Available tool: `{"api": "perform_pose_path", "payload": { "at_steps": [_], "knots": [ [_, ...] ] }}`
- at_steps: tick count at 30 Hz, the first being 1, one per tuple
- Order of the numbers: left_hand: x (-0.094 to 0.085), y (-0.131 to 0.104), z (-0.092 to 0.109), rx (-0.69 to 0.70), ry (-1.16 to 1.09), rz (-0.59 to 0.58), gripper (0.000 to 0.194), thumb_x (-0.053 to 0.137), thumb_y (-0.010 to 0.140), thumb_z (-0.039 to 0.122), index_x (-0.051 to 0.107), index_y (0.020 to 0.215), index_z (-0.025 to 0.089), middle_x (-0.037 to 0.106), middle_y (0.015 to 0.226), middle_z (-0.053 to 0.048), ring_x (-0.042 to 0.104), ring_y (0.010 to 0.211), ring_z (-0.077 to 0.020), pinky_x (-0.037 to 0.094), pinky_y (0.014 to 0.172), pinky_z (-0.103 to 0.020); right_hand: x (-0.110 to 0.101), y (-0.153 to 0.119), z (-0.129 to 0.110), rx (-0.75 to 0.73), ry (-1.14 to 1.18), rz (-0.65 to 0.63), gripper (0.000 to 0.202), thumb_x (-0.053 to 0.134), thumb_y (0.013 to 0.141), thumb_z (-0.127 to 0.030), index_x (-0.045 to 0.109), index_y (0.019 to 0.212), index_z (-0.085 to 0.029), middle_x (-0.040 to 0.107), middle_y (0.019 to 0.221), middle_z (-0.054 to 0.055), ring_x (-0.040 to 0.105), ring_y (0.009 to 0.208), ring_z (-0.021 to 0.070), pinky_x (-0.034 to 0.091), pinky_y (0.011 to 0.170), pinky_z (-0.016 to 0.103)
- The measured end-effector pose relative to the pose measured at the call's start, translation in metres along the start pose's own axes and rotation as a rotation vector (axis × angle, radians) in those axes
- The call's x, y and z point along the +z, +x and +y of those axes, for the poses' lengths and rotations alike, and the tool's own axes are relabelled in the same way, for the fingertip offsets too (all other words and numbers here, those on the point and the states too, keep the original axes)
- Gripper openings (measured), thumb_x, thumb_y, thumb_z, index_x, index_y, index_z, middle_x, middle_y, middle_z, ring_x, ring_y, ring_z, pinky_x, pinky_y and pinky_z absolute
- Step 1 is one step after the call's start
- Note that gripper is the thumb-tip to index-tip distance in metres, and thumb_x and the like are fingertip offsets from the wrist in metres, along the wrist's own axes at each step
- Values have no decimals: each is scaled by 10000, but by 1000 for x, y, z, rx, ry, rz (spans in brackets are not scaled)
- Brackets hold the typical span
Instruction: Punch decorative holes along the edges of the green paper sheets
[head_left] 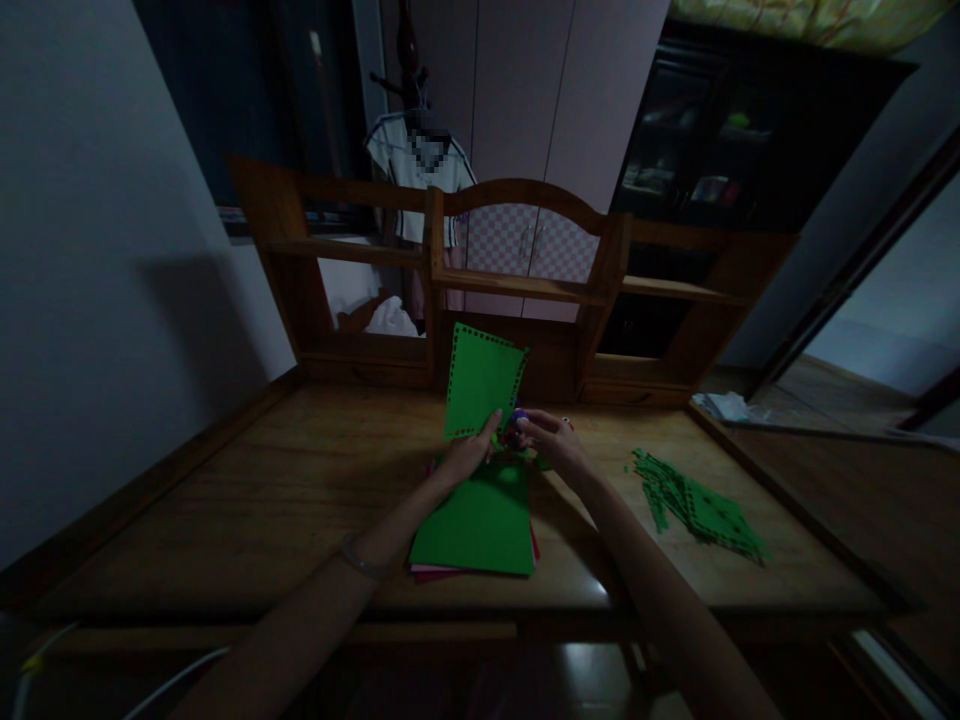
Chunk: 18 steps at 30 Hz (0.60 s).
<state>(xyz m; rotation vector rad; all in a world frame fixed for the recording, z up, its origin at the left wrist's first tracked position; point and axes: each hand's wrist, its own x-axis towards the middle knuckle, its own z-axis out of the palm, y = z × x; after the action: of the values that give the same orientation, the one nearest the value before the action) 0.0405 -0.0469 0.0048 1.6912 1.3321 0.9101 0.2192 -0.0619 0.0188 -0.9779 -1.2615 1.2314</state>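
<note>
My left hand is closed on the lower edge of a green paper sheet, with the thumb on top. The sheet is tilted up, and small holes run along its edges. In my right hand is a small purple craft punch, at the lower right corner of the sheet. Fingers partly hide the punch, so I cannot see whether paper is inside it. Under my hands lies a stack of green paper, with pink and red sheets showing at its edges.
Green punched sheets and cut strips lie in a pile at the right of the wooden desk. A small red and white thing sits behind my right hand. A wooden shelf stands along the desk's back edge.
</note>
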Motion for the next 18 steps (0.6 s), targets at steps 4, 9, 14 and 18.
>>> {"api": "perform_pose_path", "payload": {
  "at_steps": [4, 9, 14, 18],
  "knots": [
    [-2, -5, 6, -44, -31, 9, 696, 222, 810, 754, 462, 451, 209, 486, 439, 7, 507, 506, -151, 372, 589, -270, -1, 0, 1, 16, -49, 26, 396, 739, 675, -449, 687, 992, -218, 699, 908, 35, 622, 684, 137, 502, 674, 275],
    [-5, -6, 10, -32, -21, -11, 708, 227, 789, 782, 460, 448, 207, 476, 432, 6, 494, 501, -154, 372, 589, -278, 2, -3, -3, -15, -28, -10, 375, 730, 688, -450, 686, 990, -233, 702, 912, 23, 630, 685, 132, 508, 691, 281],
    [-4, -2, 5, -82, -10, -15, 719, 238, 794, 773, 445, 405, 205, 475, 432, -2, 503, 498, -154, 363, 582, -285, 3, -2, -4, -56, -39, 13, 395, 724, 690, -453, 678, 1021, -241, 705, 914, 23, 633, 690, 139, 520, 717, 303],
    [-1, -1, 1, -34, -93, 14, 682, 296, 789, 764, 434, 425, 205, 437, 409, 9, 466, 450, -141, 356, 538, -279, 3, -3, -5, -72, -85, 33, 352, 726, 690, -440, 689, 971, -231, 708, 887, 28, 634, 700, 149, 513, 701, 295]
  ]
}}
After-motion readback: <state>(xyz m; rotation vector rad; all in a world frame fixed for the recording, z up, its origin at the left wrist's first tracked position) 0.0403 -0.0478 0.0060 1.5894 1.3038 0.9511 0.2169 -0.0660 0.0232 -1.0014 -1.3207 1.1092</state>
